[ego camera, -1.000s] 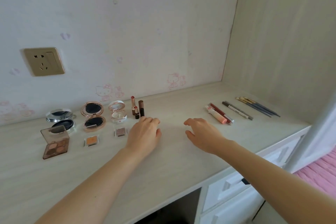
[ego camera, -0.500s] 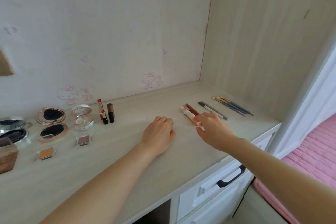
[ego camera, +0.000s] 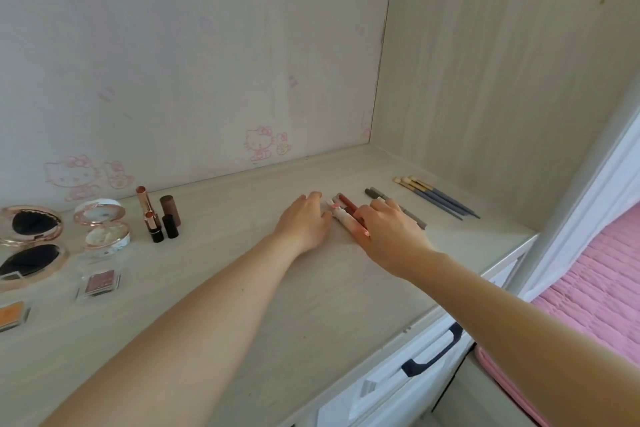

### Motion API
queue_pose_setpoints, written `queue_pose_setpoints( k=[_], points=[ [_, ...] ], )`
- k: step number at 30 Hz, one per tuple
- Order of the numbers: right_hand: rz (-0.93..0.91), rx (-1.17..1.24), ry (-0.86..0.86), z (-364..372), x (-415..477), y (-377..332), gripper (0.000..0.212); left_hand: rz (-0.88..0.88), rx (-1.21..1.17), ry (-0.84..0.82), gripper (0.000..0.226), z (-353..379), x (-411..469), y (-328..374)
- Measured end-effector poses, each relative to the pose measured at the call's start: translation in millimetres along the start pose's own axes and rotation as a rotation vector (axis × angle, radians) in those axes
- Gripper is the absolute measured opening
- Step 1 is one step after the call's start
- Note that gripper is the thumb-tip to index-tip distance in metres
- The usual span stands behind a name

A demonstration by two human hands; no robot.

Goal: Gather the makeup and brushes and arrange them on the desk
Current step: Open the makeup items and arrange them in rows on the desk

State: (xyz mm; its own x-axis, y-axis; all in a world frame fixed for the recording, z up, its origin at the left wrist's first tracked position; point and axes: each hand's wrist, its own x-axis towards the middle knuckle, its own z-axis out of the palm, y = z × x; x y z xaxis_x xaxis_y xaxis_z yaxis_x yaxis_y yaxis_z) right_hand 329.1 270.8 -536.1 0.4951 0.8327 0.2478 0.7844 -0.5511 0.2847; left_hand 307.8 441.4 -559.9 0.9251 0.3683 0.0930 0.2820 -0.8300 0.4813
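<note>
A white and pink lip tube [ego camera: 341, 218] and a dark red lip pencil [ego camera: 348, 202] lie side by side on the pale wooden desk [ego camera: 311, 288]. My left hand [ego camera: 304, 224] lies flat with its fingertips against the tube's left side. My right hand [ego camera: 391, 234] lies palm down on the right, its thumb side against the tube's pink end and its fingers over two grey pencils [ego camera: 375, 193]. Three blue-handled brushes [ego camera: 438, 199] lie further right. Two lipsticks [ego camera: 149, 215] with their caps [ego camera: 170, 213] stand at the left, beside open compacts [ego camera: 104, 225] and small eyeshadow pans [ego camera: 100, 282].
A wooden side panel [ego camera: 485, 80] closes off the desk's right end just past the brushes. Below the front edge is a white drawer with a black handle [ego camera: 433, 354]. A pink bed cover [ego camera: 595, 288] lies at the lower right.
Both hands moved right, from the middle of the desk to the lip tube and pencil. My left hand now touches the tube. The view turned right, pushing the compacts to the left edge.
</note>
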Motion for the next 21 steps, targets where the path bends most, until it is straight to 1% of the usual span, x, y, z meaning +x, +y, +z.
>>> queue_pose_setpoints(
  k=[4, 6, 8, 11, 12, 14, 17, 21],
  points=[
    [0.112, 0.185, 0.039, -3.7, -2.3, -4.6, 0.045, 0.008, 0.016, -0.043, 0.05, 3.8, 9.7, 3.6],
    [0.131, 0.2, 0.033, -4.5, -3.0, -7.1, 0.043, 0.004, 0.008, -0.04, 0.046, 3.3, 12.8, 3.6],
    [0.144, 0.18, 0.017, 0.6, -1.9, -5.4, 0.045, 0.001, -0.051, -0.027, 0.043, 0.9, 13.4, 2.8],
    [0.096, 0.034, 0.034, 23.1, 2.9, -2.4, 0.06, -0.018, -0.173, 0.003, 0.039, -3.4, 9.1, -1.1],
    [0.099, 0.011, 0.03, 29.1, 4.6, -2.6, 0.061, -0.02, -0.209, 0.022, 0.038, -5.0, 6.6, -2.7],
    [0.151, 0.008, 0.038, 36.3, 4.9, -4.3, 0.055, -0.025, -0.275, 0.066, 0.034, -8.5, 1.1, -6.0],
    [0.178, 0.028, 0.069, 34.6, 0.6, -8.7, 0.044, -0.04, -0.388, 0.119, 0.031, -15.4, -8.1, -10.0],
    [0.255, 0.37, 0.138, 12.6, -11.3, -17.5, 0.026, -0.053, -0.469, 0.136, 0.033, -29.0, -24.8, -13.2]
  ],
)
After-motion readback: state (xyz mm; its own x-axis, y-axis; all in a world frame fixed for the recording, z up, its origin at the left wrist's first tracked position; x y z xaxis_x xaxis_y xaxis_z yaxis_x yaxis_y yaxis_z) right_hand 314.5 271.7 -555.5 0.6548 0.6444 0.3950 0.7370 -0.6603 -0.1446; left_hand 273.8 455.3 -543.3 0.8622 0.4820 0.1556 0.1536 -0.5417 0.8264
